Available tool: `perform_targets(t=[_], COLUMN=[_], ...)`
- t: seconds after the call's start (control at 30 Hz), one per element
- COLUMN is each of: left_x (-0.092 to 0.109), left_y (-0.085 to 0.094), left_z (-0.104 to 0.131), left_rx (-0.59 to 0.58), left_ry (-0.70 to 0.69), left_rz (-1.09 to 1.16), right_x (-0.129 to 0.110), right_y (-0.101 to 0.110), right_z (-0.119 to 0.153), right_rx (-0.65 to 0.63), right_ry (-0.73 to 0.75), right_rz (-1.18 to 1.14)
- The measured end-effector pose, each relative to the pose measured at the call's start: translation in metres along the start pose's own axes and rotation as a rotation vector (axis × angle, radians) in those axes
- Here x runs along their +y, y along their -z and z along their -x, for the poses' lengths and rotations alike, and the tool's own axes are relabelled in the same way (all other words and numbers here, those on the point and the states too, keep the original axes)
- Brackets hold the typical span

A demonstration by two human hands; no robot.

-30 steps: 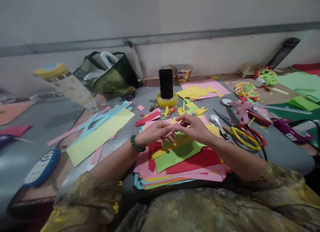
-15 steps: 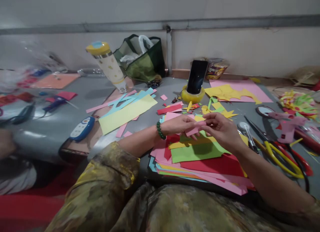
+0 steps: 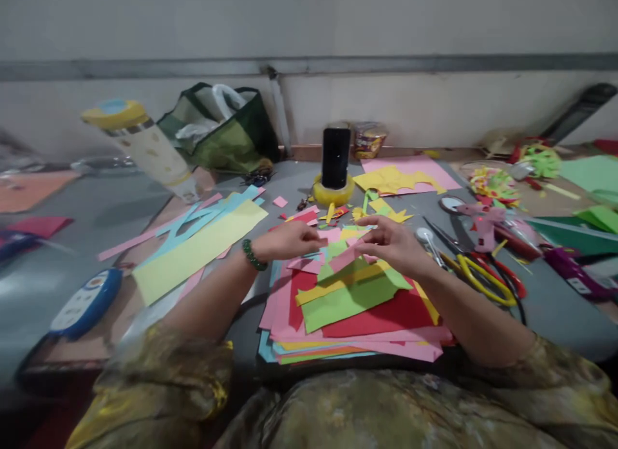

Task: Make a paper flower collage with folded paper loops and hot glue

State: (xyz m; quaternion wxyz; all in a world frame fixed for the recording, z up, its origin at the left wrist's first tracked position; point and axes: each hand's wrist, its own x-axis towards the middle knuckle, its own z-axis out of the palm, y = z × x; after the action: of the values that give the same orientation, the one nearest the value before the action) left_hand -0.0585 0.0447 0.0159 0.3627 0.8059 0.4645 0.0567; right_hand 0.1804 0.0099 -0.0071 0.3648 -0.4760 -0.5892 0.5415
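Right hand (image 3: 398, 246) pinches a pink paper strip (image 3: 344, 257) at one end, leaving its length exposed above the coloured paper stack (image 3: 381, 314). Left hand (image 3: 284, 241) hovers beside it, fingers narrowed; blur hides whether they grip anything.

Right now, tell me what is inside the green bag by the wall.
White plastic shows through the open top of the green bag, with a white loop beside it. Anything deeper is covered by the plastic and the bag's sides, so I cannot tell.
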Motion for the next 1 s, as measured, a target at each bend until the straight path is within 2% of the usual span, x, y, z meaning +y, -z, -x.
perform_targets(t=[0.07, 0.13, 0.17, 0.3, 0.33, 0.5, 0.63, 0.73, 0.87, 1.0], left_x=[0.001, 0.006, 0.01, 0.025, 0.027, 0.029, 0.029, 0.031, 0.035, 0.037], left_y=[0.002, -0.001, -0.005, -0.026, -0.031, -0.046, -0.048, -0.049, -0.05, -0.05], left_z=[0.0, 0.001, 0.002, 0.003, 0.003, 0.001, 0.001, 0.003, 0.006, 0.007], left_rx=[0.129, 0.215, 0.215, 0.04, 0.026, 0.105, 0.093, 0.143, 0.266, 0.274], left_ry=[-0.02, -0.051, -0.074, -0.13, -0.137, -0.18, -0.182, -0.191, -0.189, -0.175], left_rz=[-0.095, -0.032, 0.034, 0.334, 0.388, 0.501, 0.567, 0.557, 0.507, 0.462], right_x=[-0.002, -0.003, -0.004, -0.006, -0.007, -0.007, -0.006, -0.007, -0.01, -0.008], right_y=[0.001, 0.001, 0.0, -0.001, -0.002, -0.008, -0.013, -0.014, -0.012, -0.013], right_z=[0.0, 0.0, 0.0, 0.003, 0.004, 0.008, 0.01, 0.012, 0.015, 0.014], right_rx=[-0.011, -0.026, -0.034, -0.015, 0.001, 0.078, 0.142, 0.198, 0.196, 0.182], right_ry=[-0.027, -0.043, -0.043, -0.001, 0.013, 0.088, 0.16, 0.198, 0.178, 0.223], right_rz=[-0.014, -0.031, -0.038, -0.02, -0.002, 0.08, 0.095, 0.116, 0.095, 0.095])
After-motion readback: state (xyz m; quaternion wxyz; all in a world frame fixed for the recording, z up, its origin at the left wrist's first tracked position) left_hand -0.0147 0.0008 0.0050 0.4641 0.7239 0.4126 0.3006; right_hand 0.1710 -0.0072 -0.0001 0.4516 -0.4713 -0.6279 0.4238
